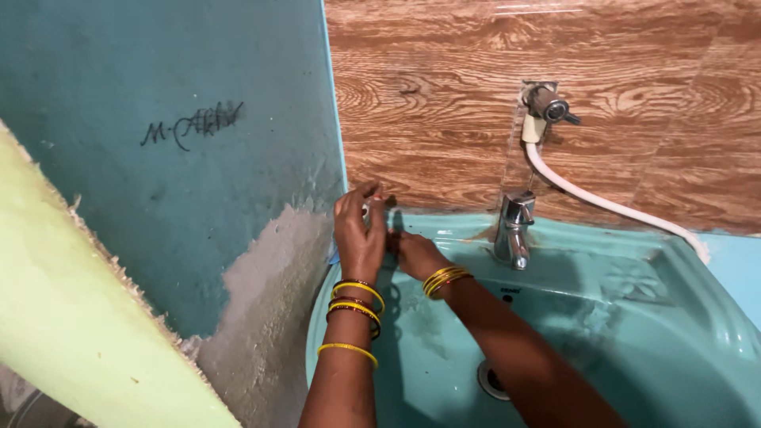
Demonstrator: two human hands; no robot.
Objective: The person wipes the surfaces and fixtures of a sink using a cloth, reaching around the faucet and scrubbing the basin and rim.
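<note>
A small pale object (pixel 369 208), too hidden to identify, sits at the back left corner of a turquoise ceramic washbasin (pixel 634 317), where the basin's rim meets the wall. The left hand (pixel 359 230) rises upright over it, fingers curled about the object with the fingertips (pixel 366 190) at twelve o'clock from the palm; the object shows only as a light sliver between those fingers. The right hand (pixel 414 252) lies at three o'clock from the left, pressed against it, its fingers tucked behind the left palm, so whether they close on anything cannot be told.

Yellow and dark red bangles (pixel 356 305) ring the left wrist at six o'clock from the hand, and a narrower stack of yellow bangles (pixel 445 279) circles the right wrist. Both forearms reach up from the bottom edge across the basin's bowl.

At three o'clock from the hands stands a chrome basin tap (pixel 514 230) on the rear ledge. At one o'clock from it, a metal wall valve (pixel 548 105) juts from the wood-grain tiled wall (pixel 428 95), and a white flexible hose (pixel 610 204) runs from it down toward four o'clock, along the basin's back edge. The round metal drain (pixel 490 380) lies at six o'clock from the tap. At nine o'clock from the hands spreads a teal painted wall (pixel 158 174) with patches of bare grey plaster (pixel 261 301).
</note>
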